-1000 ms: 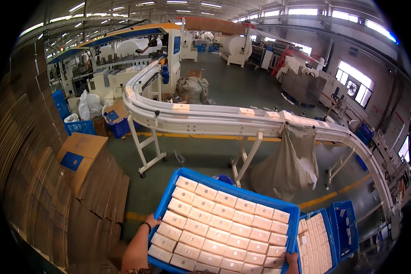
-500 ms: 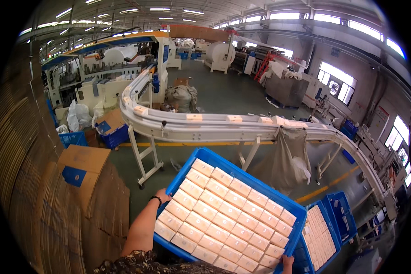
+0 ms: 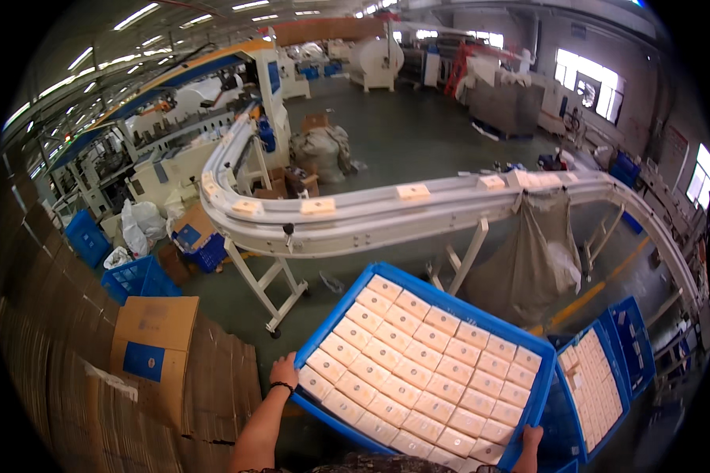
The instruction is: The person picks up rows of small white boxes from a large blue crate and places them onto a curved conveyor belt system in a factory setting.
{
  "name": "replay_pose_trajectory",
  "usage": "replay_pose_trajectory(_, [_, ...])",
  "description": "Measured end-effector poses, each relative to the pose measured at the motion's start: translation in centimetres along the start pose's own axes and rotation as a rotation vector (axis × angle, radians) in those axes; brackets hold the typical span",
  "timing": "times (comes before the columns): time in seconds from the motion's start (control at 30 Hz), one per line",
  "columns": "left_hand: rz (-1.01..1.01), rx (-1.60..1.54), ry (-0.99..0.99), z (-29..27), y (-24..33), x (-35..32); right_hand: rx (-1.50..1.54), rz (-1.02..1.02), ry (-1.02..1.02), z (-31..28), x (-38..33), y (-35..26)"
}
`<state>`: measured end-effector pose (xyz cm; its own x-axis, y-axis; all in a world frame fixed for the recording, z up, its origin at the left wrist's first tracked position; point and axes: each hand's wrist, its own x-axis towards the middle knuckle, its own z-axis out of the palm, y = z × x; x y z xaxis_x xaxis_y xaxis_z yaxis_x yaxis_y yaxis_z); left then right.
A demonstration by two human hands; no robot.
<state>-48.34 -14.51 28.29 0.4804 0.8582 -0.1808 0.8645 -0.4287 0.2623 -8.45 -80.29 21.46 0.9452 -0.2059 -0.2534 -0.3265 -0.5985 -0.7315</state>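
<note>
I carry a blue plastic crate (image 3: 440,298) packed with several rows of small pale wrapped packs (image 3: 420,364). My left hand (image 3: 283,370) grips the crate's left rim, a dark band on the wrist. My right hand (image 3: 530,438) holds the rim at the lower right corner, only the fingers showing. The crate is tilted, its far corner higher.
A white curved conveyor (image 3: 371,217) on slanted legs carries single packs ahead. A grey sack (image 3: 528,260) hangs from it. Another blue crate (image 3: 625,347) of packs stands at the right. Stacked flat cardboard (image 3: 71,378) and a brown box (image 3: 154,347) fill the left. Blue bins (image 3: 134,277) lie beyond.
The view has swung and the crate has shifted right and tilted more. Both hands keep their hold on its rim.
</note>
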Motion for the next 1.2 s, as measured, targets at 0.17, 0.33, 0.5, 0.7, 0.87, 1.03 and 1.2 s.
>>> replay_pose_trajectory(0.17, [0.136, -0.124, 0.067, -1.1, -1.4, 1.2, -0.014, 0.038, -0.01, 0.4, -0.3, -0.3])
replay_pose_trajectory(0.33, [0.347, -0.225, -0.074, -3.6, -1.7, 6.5, -0.001, -0.039, 0.069, 0.3, -3.6, 1.5])
replay_pose_trajectory(0.5, [0.533, -0.302, -0.123, -4.0, -4.3, 14.5, -0.06, 0.048, 0.247, 5.0, -13.0, -1.1])
replay_pose_trajectory(0.7, [0.626, -0.311, -0.152, -5.5, -3.3, 23.7, -0.118, 0.184, 0.433, 10.6, -25.5, -3.6])
replay_pose_trajectory(0.87, [0.68, -0.222, -0.128, -6.6, -0.1, 27.8, -0.096, 0.303, 0.541, 12.7, -35.0, -0.4])
replay_pose_trajectory(1.03, [0.708, -0.127, -0.184, -5.8, 0.7, 29.8, -0.085, 0.144, 0.668, 10.2, -39.2, 6.3])
replay_pose_trajectory(1.2, [0.648, 0.047, -0.116, -7.0, 0.7, 30.6, 0.101, 0.393, 0.477, 13.1, -39.6, 1.2])
